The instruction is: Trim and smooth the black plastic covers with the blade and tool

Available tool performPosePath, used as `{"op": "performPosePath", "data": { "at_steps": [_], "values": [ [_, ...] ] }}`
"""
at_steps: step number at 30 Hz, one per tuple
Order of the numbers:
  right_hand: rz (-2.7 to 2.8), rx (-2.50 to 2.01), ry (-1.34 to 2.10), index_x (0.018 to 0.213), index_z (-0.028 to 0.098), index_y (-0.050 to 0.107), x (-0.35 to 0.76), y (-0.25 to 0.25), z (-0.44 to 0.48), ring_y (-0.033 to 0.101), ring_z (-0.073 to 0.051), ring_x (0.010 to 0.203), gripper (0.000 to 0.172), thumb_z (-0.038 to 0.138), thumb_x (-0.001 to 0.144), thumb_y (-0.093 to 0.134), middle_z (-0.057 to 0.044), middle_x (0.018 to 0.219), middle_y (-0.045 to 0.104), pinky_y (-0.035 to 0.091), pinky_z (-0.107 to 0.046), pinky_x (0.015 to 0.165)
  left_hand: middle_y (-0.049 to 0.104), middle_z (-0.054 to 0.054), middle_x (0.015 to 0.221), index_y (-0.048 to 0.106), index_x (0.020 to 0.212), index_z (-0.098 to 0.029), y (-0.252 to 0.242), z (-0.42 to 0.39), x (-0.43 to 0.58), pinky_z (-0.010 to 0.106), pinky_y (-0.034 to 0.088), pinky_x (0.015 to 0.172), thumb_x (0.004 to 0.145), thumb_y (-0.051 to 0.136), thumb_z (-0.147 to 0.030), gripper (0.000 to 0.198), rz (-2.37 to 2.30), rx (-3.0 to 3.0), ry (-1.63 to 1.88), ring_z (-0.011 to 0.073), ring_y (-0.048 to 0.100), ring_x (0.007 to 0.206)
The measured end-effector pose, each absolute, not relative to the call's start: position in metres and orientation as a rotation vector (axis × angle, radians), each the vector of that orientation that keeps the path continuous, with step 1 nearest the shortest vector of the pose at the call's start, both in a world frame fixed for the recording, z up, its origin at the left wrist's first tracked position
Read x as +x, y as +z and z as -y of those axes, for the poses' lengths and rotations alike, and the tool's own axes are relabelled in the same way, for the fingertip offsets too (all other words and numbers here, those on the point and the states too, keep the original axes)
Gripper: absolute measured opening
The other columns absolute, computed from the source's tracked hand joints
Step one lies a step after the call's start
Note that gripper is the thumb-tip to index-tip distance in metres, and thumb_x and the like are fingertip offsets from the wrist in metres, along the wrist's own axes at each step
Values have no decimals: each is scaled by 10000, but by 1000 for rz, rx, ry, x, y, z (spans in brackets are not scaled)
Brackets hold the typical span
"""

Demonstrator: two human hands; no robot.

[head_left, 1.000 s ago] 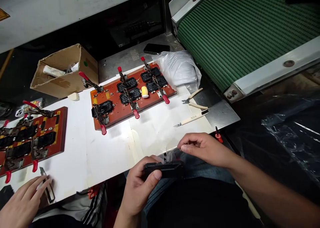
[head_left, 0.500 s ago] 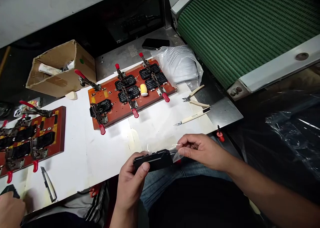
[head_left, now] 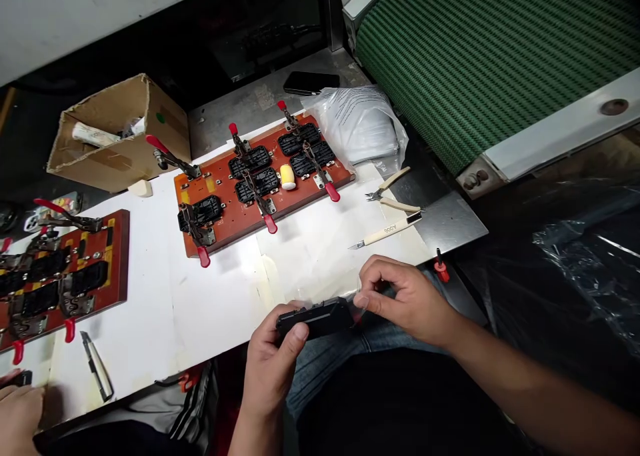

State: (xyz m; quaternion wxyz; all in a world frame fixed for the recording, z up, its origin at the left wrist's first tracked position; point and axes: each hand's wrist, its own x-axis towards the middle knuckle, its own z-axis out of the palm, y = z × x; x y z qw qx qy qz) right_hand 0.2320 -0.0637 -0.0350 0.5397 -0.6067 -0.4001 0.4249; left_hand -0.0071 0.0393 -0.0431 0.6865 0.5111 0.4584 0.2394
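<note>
My left hand (head_left: 274,366) grips a flat black plastic part (head_left: 315,318) just off the near edge of the white table (head_left: 200,303). Its thumb lies on the part's near face. My right hand (head_left: 403,298) is closed in a pinch at the part's right end, where a bit of clear film shows between the fingertips. Both hands hover above my lap, in front of a red-brown clamp fixture (head_left: 260,183) that carries several black parts and red-handled toggle clamps.
A craft knife (head_left: 385,233) and cutters (head_left: 393,193) lie right of the fixture. A plastic bag (head_left: 357,123), a phone (head_left: 311,81) and a cardboard box (head_left: 113,136) sit farther back. A green conveyor (head_left: 480,56) rises at right. Another person's hand (head_left: 17,413), a second fixture (head_left: 55,269) and a utility knife (head_left: 97,366) are at left.
My left hand shifted the black part a little left and up, and my right hand closed in on its right end. The other person's hand drew back from the utility knife to the left corner.
</note>
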Motion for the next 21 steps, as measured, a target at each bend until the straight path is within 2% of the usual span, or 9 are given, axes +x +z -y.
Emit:
{"op": "performPosePath", "data": {
  "at_steps": [3,5,7,8,10,12,14,17,21],
  "values": [
    [836,-1558,985,877,258,665,233,-34,67,557,-140,712,223,406,956,813,30,846,661,456,-286,669,668,83,1272,780,910,-218,-36,-42,-6,357,559,1038,902,822,-371,158,-989,1158,664,277,611,1262],
    [839,-1662,830,868,259,659,231,-32,69,518,-129,648,213,381,954,810,39,805,660,436,-281,619,666,71,1225,789,933,-223,-29,-43,-9,321,569,1010,918,808,-320,99,-950,1136,698,245,625,1222],
    [927,-1705,680,844,251,656,225,-29,69,519,-119,637,201,326,957,804,47,768,657,443,-269,629,719,90,1177,801,984,-220,-23,-42,-13,369,594,983,923,809,-335,131,-886,1081,601,263,694,1130],
    [972,-1691,669,842,246,662,221,-27,69,534,-114,644,192,306,958,803,50,759,660,452,-260,642,746,117,1213,804,995,-211,-21,-40,-14,423,595,1006,925,808,-358,163,-838,1056,520,300,717,1141],
    [999,-1603,818,859,239,698,211,-23,67,592,-108,677,159,300,960,805,50,778,697,479,-236,657,742,167,1356,801,995,-197,-18,-36,-15,532,549,1102,941,793,-388,199,-748,1027,382,389,695,1274],
    [905,-1461,1084,907,241,746,203,-20,65,677,-110,742,116,321,974,798,41,854,769,522,-210,685,698,168,1466,787,993,-200,-17,-32,-12,581,479,1184,968,767,-383,186,-690,1010,339,415,642,1378],
    [744,-1297,1293,973,253,777,199,-18,65,751,-120,859,88,332,1007,761,30,969,821,571,-197,770,682,154,1498,774,1013,-214,-19,-30,-10,598,475,1187,989,744,-366,157,-661,982,345,411,646,1382],
    [613,-1168,1437,1030,260,777,201,-19,65,780,-130,978,89,314,1035,707,21,1052,833,593,-207,877,669,149,1518,773,1010,-212,-22,-31,-10,584,478,1191,994,746,-349,140,-669,1001,341,407,631,1403],
    [635,-1295,1424,975,226,730,205,-23,67,730,-104,821,41,266,976,738,33,917,791,559,-186,750,703,115,1480,785,1047,-238,-20,-31,-10,510,508,1180,991,758,-292,83,-697,1059,314,354,678,1356]
  ]
}}
